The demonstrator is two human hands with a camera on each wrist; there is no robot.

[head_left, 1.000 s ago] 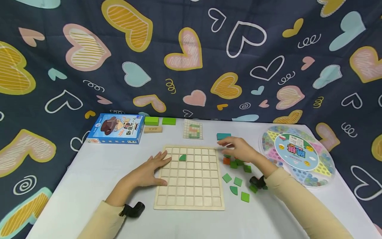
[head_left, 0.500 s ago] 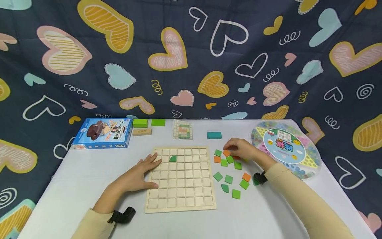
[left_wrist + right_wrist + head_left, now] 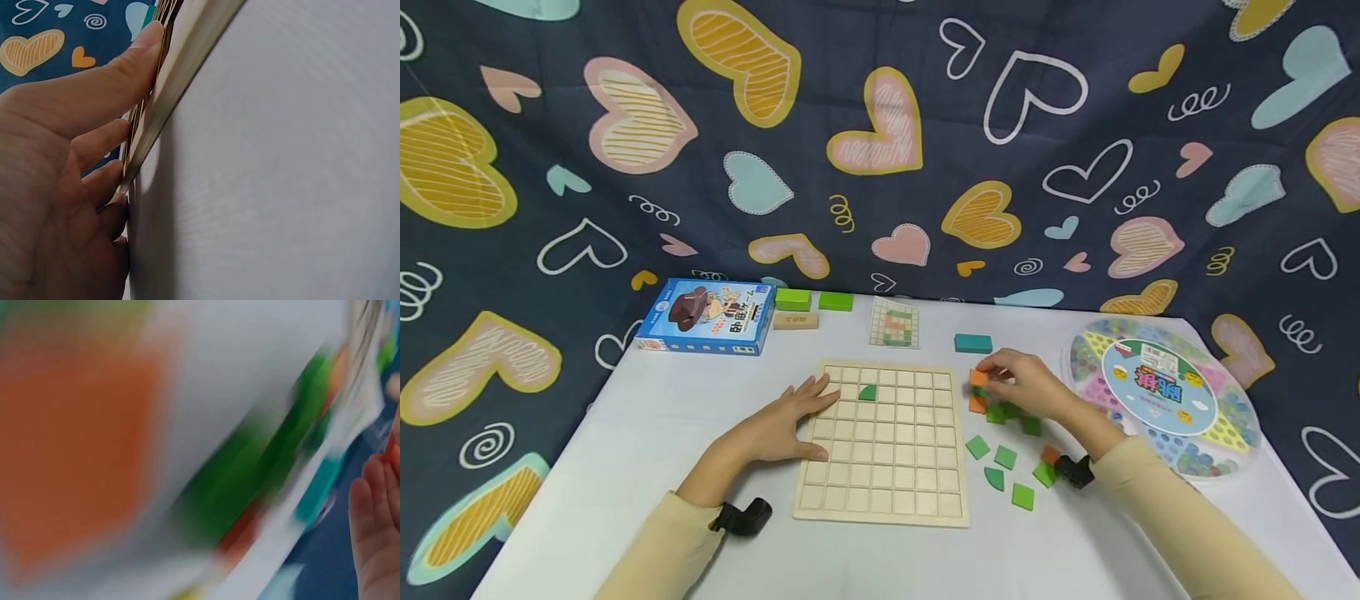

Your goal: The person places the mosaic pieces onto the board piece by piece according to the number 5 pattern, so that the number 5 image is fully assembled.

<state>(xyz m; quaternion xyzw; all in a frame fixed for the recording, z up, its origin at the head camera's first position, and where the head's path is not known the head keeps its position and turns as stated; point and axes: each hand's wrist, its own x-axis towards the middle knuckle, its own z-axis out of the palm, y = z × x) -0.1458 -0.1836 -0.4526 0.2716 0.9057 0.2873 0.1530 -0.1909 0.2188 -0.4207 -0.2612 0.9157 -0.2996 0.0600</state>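
While left hand (image 3: 786, 425), fingers spread, touches pale gridded board (image 3: 891, 460), right hand (image 3: 1028, 387) pinches squarish orange tile (image 3: 978, 377); bright green tiles (image 3: 995, 413) lie near its fingers.

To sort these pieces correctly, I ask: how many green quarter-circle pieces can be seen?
2: one quarter-circle lies on the board, the other quarter-circle on the table to its right. More may be hidden behind the right hand or sleeve.

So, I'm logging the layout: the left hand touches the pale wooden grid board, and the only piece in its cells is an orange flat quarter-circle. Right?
The colour is wrong: that flat quarter-circle is green, as the head view shows. The rest holds: the left hand touches the pale wooden grid board.
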